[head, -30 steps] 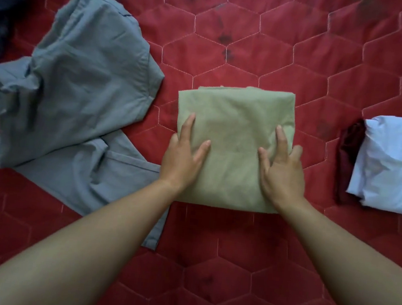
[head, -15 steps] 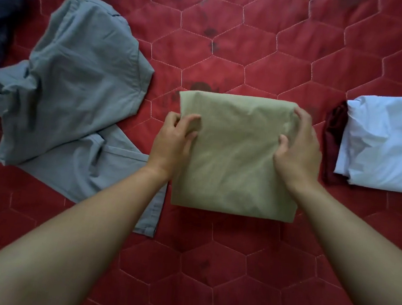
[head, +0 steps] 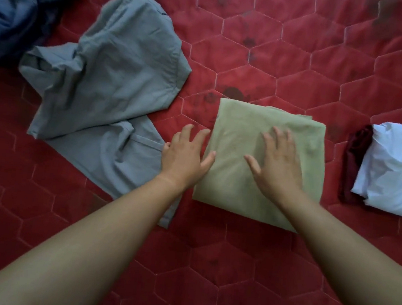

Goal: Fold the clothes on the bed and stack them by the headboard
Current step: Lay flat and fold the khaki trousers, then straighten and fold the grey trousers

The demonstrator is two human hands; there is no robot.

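A folded olive-green garment (head: 305, 138) lies flat on the red quilted bed cover (head: 266, 60). My right hand (head: 278, 165) rests palm-down on its middle, fingers spread. My left hand (head: 187, 153) lies at its left edge, fingers apart, thumb touching the cloth, holding nothing. To the left, grey trousers (head: 109, 73) lie unfolded and rumpled. At the right edge a folded white garment (head: 399, 170) sits on a folded dark red one (head: 353, 163).
A crumpled blue garment (head: 17, 3) lies at the top left corner. The bed cover stretches bare above the green garment and below my forearms. No headboard is in view.
Both hands let go of the green garment's side edges. My right hand moved onto its middle and my left dropped to its left edge. The view shifted left.
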